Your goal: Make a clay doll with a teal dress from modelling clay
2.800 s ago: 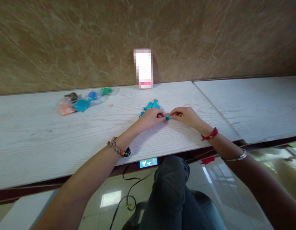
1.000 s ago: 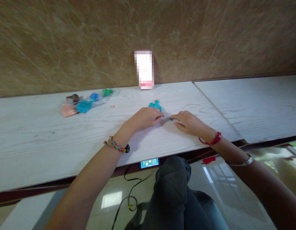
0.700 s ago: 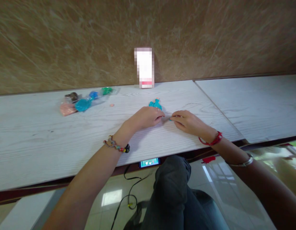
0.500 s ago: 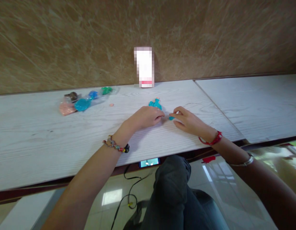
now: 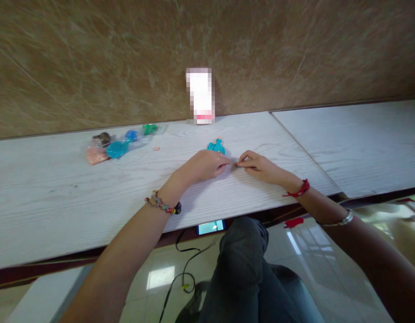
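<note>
A turquoise modelling clay figure (image 5: 217, 146) with small peach bits at its top lies on the white tabletop, just beyond my left hand (image 5: 209, 164). The left fingers are curled in a pinch, and whatever they hold is hidden. My right hand (image 5: 257, 167) rests a short gap to the right, thumb and fingers pressed together over a small piece of turquoise clay that is almost wholly covered. A small peach clay bit (image 5: 157, 148) lies apart, to the left of the figure.
Clear bags of peach clay (image 5: 97, 155), turquoise clay (image 5: 117, 149), brown, blue and green clay (image 5: 149, 129) lie at the back left. A blurred-out upright phone-shaped object (image 5: 201, 96) leans on the marbled wall. Below the table edge are a lit screen (image 5: 210, 227) and a black cable (image 5: 183, 273).
My right thumb and fingers have closed together over the small turquoise piece, which showed between them before. My left hand has stayed nearly still. The view has shifted slightly.
</note>
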Motion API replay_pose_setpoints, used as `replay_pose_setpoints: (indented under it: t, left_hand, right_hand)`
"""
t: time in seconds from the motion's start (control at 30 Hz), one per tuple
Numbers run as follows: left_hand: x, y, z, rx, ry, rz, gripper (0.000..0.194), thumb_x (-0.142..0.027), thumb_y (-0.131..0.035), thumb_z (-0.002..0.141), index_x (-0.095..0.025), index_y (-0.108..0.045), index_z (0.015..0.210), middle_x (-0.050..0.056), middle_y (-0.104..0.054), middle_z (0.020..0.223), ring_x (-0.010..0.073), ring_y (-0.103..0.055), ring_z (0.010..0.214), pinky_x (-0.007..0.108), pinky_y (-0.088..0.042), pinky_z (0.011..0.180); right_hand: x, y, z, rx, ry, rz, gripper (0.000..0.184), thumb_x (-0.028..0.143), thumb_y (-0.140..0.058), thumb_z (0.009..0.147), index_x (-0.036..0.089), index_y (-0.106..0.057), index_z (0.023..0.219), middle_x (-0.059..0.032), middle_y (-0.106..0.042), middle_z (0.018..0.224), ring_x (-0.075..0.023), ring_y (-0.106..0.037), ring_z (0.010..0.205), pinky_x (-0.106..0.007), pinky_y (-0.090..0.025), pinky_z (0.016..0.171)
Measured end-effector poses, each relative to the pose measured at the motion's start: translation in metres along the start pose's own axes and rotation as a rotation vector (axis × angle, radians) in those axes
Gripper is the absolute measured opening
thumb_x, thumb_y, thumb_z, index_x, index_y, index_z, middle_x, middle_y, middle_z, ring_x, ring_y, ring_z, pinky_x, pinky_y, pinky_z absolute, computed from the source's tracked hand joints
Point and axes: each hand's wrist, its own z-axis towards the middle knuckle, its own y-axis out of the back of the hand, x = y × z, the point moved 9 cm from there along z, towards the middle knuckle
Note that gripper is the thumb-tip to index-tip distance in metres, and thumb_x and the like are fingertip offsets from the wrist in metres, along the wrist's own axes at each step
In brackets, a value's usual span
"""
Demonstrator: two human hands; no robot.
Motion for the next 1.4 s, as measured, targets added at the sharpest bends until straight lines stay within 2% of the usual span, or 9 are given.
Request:
replay_pose_setpoints:
  t: [0.1,0.2,0.43,0.57,0.67,0.77,0.9,1.13,1.4]
  left_hand:
    - [-0.006,0.000,0.001,0.007,-0.005,0.000,0.028,-0.019,-0.042,0.088,-0.018,-0.066,0.101,0.006,-0.070,0.095,0.0180,-0.064,0.088,0.029,-0.046,0.073]
    - [-0.013,-0.002,0.002,0.042,-0.032,-0.012,0.027,-0.018,-0.042,0.088,-0.017,-0.066,0.099,0.006,-0.070,0.094,0.0183,-0.064,0.085,0.029,-0.045,0.071]
    - [-0.010,0.003,0.001,0.030,0.011,0.016,0.024,-0.019,-0.043,0.088,-0.016,-0.066,0.085,0.005,-0.069,0.081,0.0167,-0.063,0.077,0.027,-0.042,0.065]
    - [-0.007,0.001,0.002,0.042,0.014,0.023,0.024,-0.018,-0.043,0.087,-0.017,-0.067,0.088,0.005,-0.070,0.085,0.0170,-0.063,0.079,0.027,-0.043,0.067]
    - [-0.005,0.002,0.002,0.024,0.019,0.006,0.027,-0.017,-0.042,0.087,-0.018,-0.067,0.097,0.004,-0.070,0.092,0.0169,-0.064,0.083,0.027,-0.045,0.070]
    - [-0.004,-0.002,0.002,0.042,0.031,-0.005,0.028,-0.018,-0.042,0.086,-0.019,-0.066,0.100,0.004,-0.071,0.092,0.0176,-0.064,0.084,0.028,-0.045,0.071]
    - [-0.007,-0.010,0.002,0.114,0.011,-0.019,0.028,-0.022,-0.041,0.089,-0.020,-0.064,0.105,0.005,-0.071,0.090,0.0178,-0.065,0.079,0.027,-0.045,0.068]
    - [-0.010,-0.009,0.002,0.137,0.014,-0.019,0.029,-0.023,-0.039,0.091,-0.020,-0.061,0.110,0.006,-0.070,0.086,0.0186,-0.065,0.077,0.027,-0.044,0.068]
    - [-0.011,-0.016,0.002,0.164,-0.005,-0.021,0.034,-0.024,-0.039,0.091,-0.021,-0.058,0.119,0.008,-0.070,0.092,0.0202,-0.065,0.083,0.028,-0.045,0.073]
  right_hand:
    - [-0.003,0.001,0.001,-0.016,-0.018,-0.009,0.038,0.005,-0.042,0.078,0.015,-0.067,0.104,-0.0079,-0.060,0.096,-0.0161,-0.058,0.087,-0.030,-0.048,0.078]
    - [0.001,-0.001,0.002,0.001,-0.031,-0.112,0.041,0.003,-0.040,0.078,0.014,-0.064,0.109,-0.0096,-0.060,0.100,-0.0167,-0.058,0.088,-0.031,-0.047,0.081]
    - [0.024,-0.009,0.002,0.085,0.027,-0.525,0.034,0.008,-0.034,0.090,0.008,-0.061,0.111,-0.0140,-0.065,0.096,-0.0187,-0.056,0.080,-0.033,-0.041,0.072]
    - [0.035,-0.009,0.002,0.115,0.089,-0.632,0.033,0.013,-0.032,0.094,0.008,-0.061,0.108,-0.0120,-0.066,0.085,-0.0184,-0.055,0.076,-0.032,-0.038,0.071]
    - [0.034,-0.004,0.001,0.072,0.065,-0.579,0.035,0.009,-0.031,0.092,0.008,-0.060,0.112,-0.0122,-0.067,0.089,-0.0187,-0.056,0.078,-0.033,-0.039,0.072]
    - [0.024,0.004,0.000,-0.019,-0.026,-0.471,0.040,0.003,-0.031,0.088,0.009,-0.058,0.117,-0.0128,-0.067,0.095,-0.0189,-0.057,0.082,-0.033,-0.042,0.075]
    - [0.012,0.009,0.000,-0.045,-0.129,-0.475,0.040,0.002,-0.034,0.086,0.013,-0.064,0.109,-0.0121,-0.065,0.095,-0.0179,-0.057,0.078,-0.032,-0.042,0.072]
    - [0.010,0.003,-0.002,0.025,-0.116,-0.453,0.036,0.005,-0.038,0.087,0.017,-0.068,0.104,-0.0103,-0.062,0.096,-0.0154,-0.053,0.071,-0.030,-0.040,0.068]
    - [-0.010,0.004,-0.007,-0.037,-0.103,-0.171,0.045,0.000,-0.037,0.079,0.020,-0.069,0.105,-0.0081,-0.061,0.099,-0.0174,-0.058,0.089,-0.032,-0.048,0.081]
